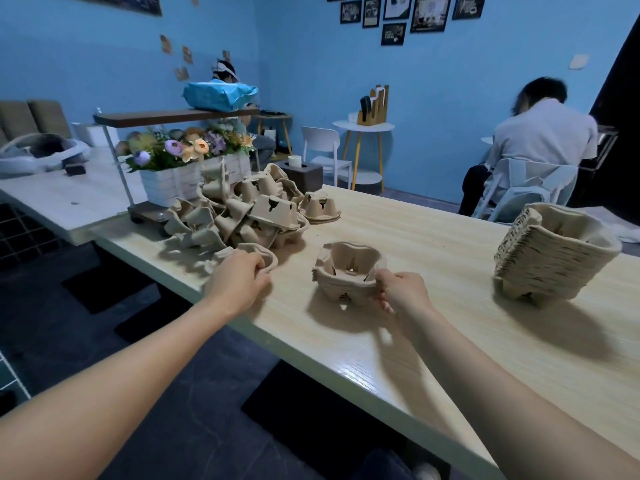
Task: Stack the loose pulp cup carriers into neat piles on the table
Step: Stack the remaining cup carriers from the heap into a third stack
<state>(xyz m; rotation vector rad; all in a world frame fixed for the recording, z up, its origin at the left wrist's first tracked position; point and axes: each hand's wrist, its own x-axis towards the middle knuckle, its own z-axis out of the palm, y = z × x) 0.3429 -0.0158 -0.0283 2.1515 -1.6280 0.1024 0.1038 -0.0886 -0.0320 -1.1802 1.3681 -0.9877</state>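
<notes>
Left hand point(239, 278): grip closed on the rim of a single pulp cup carrier point(256, 255) lying at the near edge of the loose heap; fingers curled over the rim, arm reaching across the tabletop point(433, 258) edge.

Right hand point(403, 289): grip pinching the near right corner of a short stack of carriers point(346, 271), cups facing up, resting on the tabletop between the two arms. How many carriers are nested in it cannot be told.

Loose heap of carriers point(239, 213): far left of the tabletop, jumbled, most tipped or upside down. A small inverted pile point(320, 206) sits just beside the heap's right side.

Tall stack of carriers point(550, 251): right side of the tabletop, well apart from the short stack, leaning slightly.

Surroundings: white planter box of artificial flowers point(180, 157) behind the heap, under a small raised shelf point(173, 116) carrying a blue wrapped package point(220, 95). A tissue box point(301, 171) stands at the far tabletop edge. A seated person in a pale shirt point(540, 140) faces away, far right, by the blue wall point(450, 81).
</notes>
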